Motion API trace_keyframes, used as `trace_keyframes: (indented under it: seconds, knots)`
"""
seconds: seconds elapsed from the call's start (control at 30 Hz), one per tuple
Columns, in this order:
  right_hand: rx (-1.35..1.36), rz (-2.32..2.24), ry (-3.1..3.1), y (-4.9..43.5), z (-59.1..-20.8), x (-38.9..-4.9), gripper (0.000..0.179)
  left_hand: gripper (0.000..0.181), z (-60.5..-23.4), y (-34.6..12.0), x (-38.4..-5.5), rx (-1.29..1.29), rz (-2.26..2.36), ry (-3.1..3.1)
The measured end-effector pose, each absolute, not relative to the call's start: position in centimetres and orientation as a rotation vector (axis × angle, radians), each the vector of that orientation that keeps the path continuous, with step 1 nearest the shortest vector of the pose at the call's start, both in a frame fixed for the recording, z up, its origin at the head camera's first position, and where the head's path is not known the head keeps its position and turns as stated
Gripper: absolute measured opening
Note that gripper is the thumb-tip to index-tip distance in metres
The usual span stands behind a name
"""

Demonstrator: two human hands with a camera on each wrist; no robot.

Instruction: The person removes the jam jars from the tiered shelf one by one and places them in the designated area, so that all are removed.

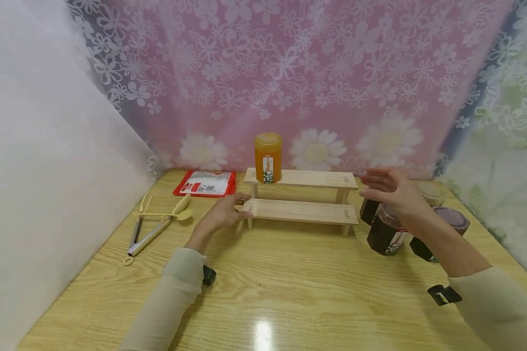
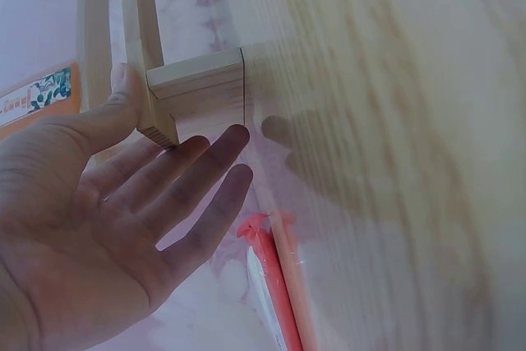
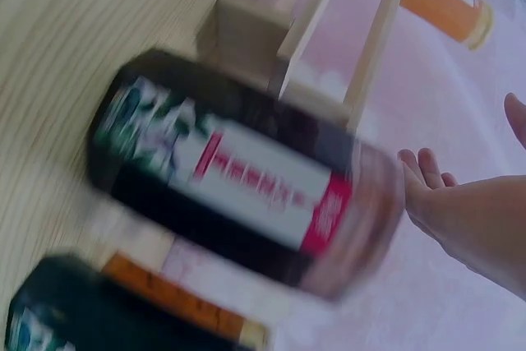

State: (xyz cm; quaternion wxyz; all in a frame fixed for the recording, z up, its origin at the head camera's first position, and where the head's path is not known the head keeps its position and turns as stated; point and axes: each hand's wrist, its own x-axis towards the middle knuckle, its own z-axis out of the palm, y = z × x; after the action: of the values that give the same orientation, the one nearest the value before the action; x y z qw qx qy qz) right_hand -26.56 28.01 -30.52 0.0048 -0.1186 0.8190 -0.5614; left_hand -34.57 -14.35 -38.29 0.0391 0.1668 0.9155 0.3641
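Observation:
My left hand (image 1: 221,213) is at the left end of a two-tier wooden stand (image 1: 298,211). In the left wrist view its thumb touches the lower plank's end, while the other fingers (image 2: 197,191) reach out loosely. My right hand (image 1: 393,190) hovers off the stand's right end, fingers extended and apart from it. Below and around that hand stand several dark jars; one with a white-and-red label (image 3: 255,178) looms large and blurred in the right wrist view. An orange jar (image 1: 261,163) with a yellow lid stands on the upper tier, toward the left.
A red-and-white packet (image 1: 206,184) lies behind my left hand. Tongs (image 1: 151,239) with yellow tips lie spread at the left of the wood-grained table (image 1: 290,287). Another jar with a pale lid (image 1: 430,192) stands at the far right. A floral curtain (image 1: 263,83) hangs behind.

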Motion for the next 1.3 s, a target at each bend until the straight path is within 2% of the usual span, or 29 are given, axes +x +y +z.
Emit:
trace_keyframes:
  seconds: [0.2, 0.43, 0.6, 0.9, 1.3]
  knots:
    - [-0.419, -1.851, 2.453, 24.8, -30.6, -28.5, 0.075, 0.055, -38.4, -14.1, -34.8, 0.507, 1.111, 2.814]
    - [-0.423, -1.949, 2.338, 22.0, -31.7, -30.4, 0.071, 0.055, -38.6, -13.5, -34.9, 0.540, 1.117, 2.794]
    - [-0.428, -1.969, 2.295, 19.8, -32.5, -32.1, 0.075, 0.055, -38.6, -13.5, -34.7, 0.528, 1.114, 2.804]
    - [-0.451, -1.971, 2.305, 15.7, -31.3, -35.2, 0.078, 0.055, -38.3, -14.0, -34.7, 0.533, 1.105, 2.826]
    - [-0.413, -1.993, 2.351, 10.6, -31.1, -37.3, 0.081, 0.055, -38.5, -14.4, -34.7, 0.501, 1.096, 2.824]
